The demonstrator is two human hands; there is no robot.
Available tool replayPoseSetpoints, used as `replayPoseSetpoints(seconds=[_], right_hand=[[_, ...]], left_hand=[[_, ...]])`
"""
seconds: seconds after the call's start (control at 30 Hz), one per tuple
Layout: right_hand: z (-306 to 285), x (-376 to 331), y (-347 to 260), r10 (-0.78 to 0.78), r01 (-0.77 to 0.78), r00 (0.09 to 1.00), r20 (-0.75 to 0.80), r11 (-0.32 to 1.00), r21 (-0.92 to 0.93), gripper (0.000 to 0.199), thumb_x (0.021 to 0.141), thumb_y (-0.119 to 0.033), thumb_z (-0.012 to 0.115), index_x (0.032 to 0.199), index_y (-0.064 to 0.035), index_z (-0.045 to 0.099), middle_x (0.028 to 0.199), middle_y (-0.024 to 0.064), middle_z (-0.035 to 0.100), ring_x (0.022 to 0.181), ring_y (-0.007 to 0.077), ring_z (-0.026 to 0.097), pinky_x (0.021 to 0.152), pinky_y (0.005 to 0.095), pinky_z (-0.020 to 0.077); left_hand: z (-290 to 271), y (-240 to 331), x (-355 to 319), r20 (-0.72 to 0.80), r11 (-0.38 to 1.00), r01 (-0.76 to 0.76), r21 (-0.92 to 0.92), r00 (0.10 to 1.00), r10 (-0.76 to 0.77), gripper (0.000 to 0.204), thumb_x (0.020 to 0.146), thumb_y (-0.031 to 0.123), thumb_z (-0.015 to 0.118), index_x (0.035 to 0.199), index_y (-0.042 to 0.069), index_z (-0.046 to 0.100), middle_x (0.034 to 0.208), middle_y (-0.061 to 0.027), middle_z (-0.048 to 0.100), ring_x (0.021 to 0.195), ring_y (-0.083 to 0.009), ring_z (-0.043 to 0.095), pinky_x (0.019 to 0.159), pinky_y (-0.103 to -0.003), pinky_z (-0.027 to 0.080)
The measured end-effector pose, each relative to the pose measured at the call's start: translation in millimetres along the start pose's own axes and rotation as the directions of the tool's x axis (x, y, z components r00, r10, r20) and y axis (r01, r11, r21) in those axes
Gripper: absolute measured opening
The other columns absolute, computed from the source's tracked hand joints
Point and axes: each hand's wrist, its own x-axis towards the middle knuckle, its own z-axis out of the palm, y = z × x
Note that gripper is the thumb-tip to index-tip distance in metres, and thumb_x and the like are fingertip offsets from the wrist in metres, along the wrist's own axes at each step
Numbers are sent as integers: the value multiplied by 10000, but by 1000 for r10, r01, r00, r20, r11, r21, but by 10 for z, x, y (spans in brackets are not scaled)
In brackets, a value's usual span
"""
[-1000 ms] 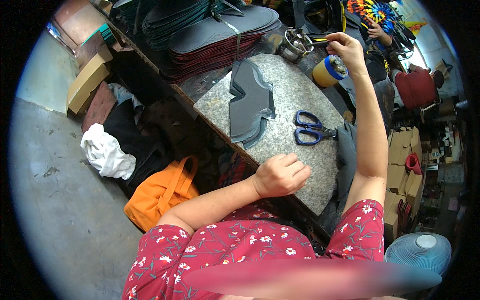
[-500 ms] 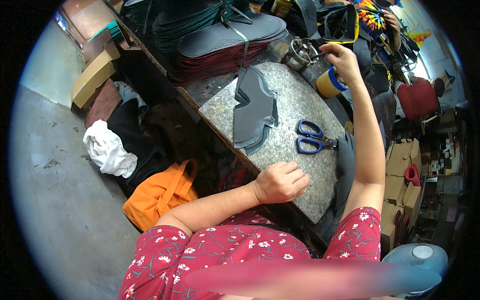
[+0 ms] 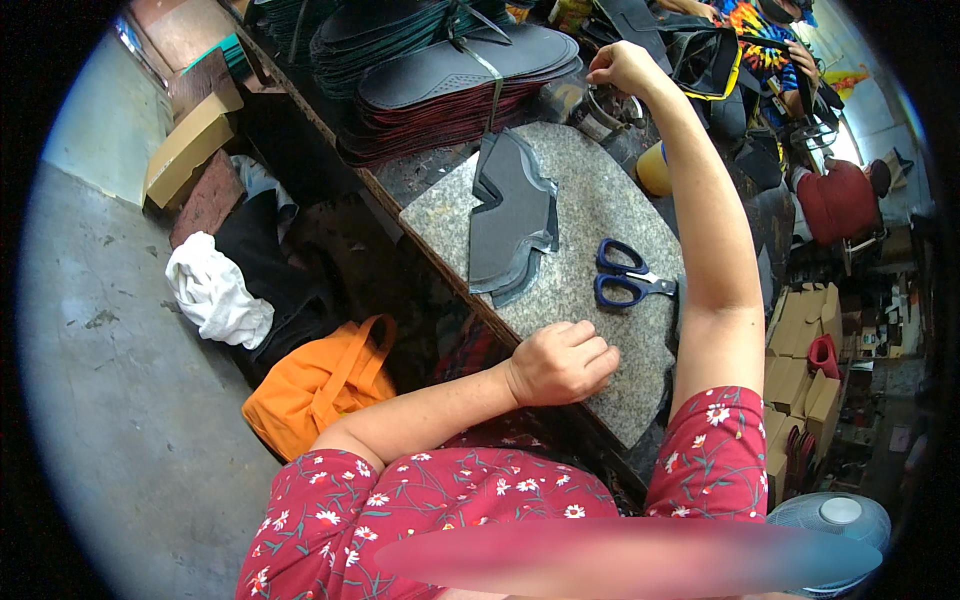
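Observation:
My left hand [image 3: 565,365] rests in a loose fist on the near edge of a speckled stone slab [image 3: 590,210], with nothing showing in it. Stretched far forward, my right hand [image 3: 622,70] is above a metal can [image 3: 600,118] of small items; its fingertips are pinched together, and what they hold, if anything, I cannot make out. Blue-handled scissors [image 3: 625,275] lie on the slab, blades pointing right. Left of them is a small pile of dark grey cut pieces [image 3: 512,215] with notched edges. Beside my right forearm stands a yellow jar [image 3: 653,170], partly covered by it.
Tied stacks of dark sole-shaped sheets [image 3: 460,75] stand at the back of the workbench. An orange bag [image 3: 320,375] and white cloth [image 3: 215,290] are to the left. Another person [image 3: 760,35] sits at the far right. Cardboard boxes [image 3: 800,330] and a fan [image 3: 840,530] stand right.
My right hand has moved forward and left, from over the yellow jar to above the metal can. The dark thin thing at its fingers no longer shows. My left hand has stayed put.

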Motion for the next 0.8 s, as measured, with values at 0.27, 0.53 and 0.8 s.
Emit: replayPoseSetpoints(seconds=[0.27, 0.53, 0.8], right_hand=[[-38, -76, 55, -81, 81, 997, -3, 987, 138, 249, 786, -206, 791, 975, -54, 732, 767, 72, 706, 599, 158, 673, 568, 302, 577], [-542, -358, 418, 7, 56, 990, -143, 901, 430, 178, 846, -57, 649, 1013, -40, 706, 789, 28, 684, 630, 94, 653, 601, 235, 562], [-661, -766, 744, 161, 26, 971, -174, 655, 755, 192, 905, -79, 647, 1090, -38, 679, 905, 44, 690, 761, 107, 678, 692, 244, 588]], left_hand=[[-4, 3, 3, 4, 1000, 5, -7, 1000, -5, 233, 682, 167, 709, 875, 69, 624, 721, -6, 526, 664, -183, 549, 569, -304, 478], [-5, 9, 8, 6, 1000, -5, -5, 1000, 5, 224, 699, 144, 709, 894, 60, 634, 728, -7, 541, 675, -181, 559, 572, -303, 482], [17, 17, 8, -13, 1000, -6, 9, 1000, 6, 205, 698, 153, 695, 867, 72, 613, 709, -5, 521, 667, -178, 547, 573, -301, 472]])
